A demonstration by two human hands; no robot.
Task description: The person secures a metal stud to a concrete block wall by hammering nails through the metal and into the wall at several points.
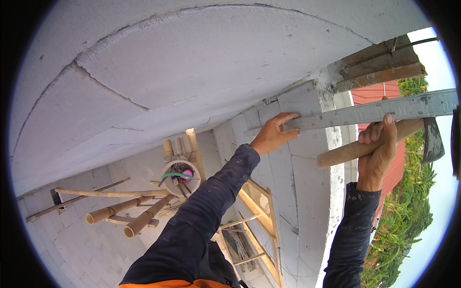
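A long grey metal strip (374,113), flat and ruler-like, runs from the pale block wall out past the picture's right side. My left hand (273,135) has its thumb and forefinger on opposite edges of the strip near its wall end. My right hand (377,156) is closed around the wooden handle of a hatchet (343,152), just below the strip. Its thumb reaches up against the strip's lower edge, and a fingertip shows above the upper edge. The hatchet's dark, flared head (433,140) points down at the far right.
Pale block walls (206,57) rise close around me. Lower down are bamboo poles (149,216), a bucket (168,185) with tools and a green hose, and a wooden frame (261,216). Beyond the wall edge lie a red roof (377,93) and greenery (403,216).
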